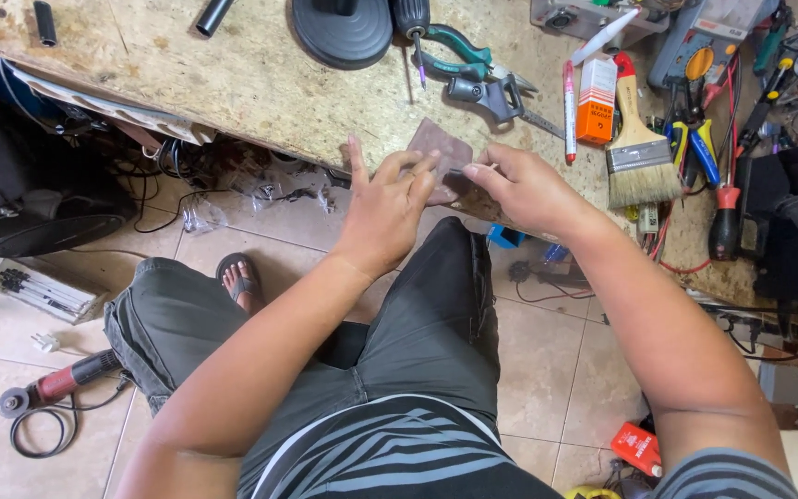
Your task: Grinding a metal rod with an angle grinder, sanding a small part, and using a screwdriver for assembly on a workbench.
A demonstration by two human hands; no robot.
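Hands meet at the near edge of the chipboard surface. Left hand lies flat, fingers spread, pressing a brown sheet against that edge. Right hand pinches a small dark thing at the sheet's right side; too small to tell what it is.

Sheet: dull reddish-brown, roughly square, thin, matte, one corner pointing toward the far side, lower part hidden under the left fingers.

Packages: small orange-and-white upright box just right of the sheet, further in on the surface, beside a red-and-white marker pen. Second orange-red box lies on the floor near the person's right elbow.

Wide paintbrush with wooden handle and pale bristles lies right of the box. Green-handled pliers and a grey clamp sit beyond the sheet, a black round base at the far edge. Screwdrivers cluster toward the right edge. Red angle grinder lies on the tiled floor at left.
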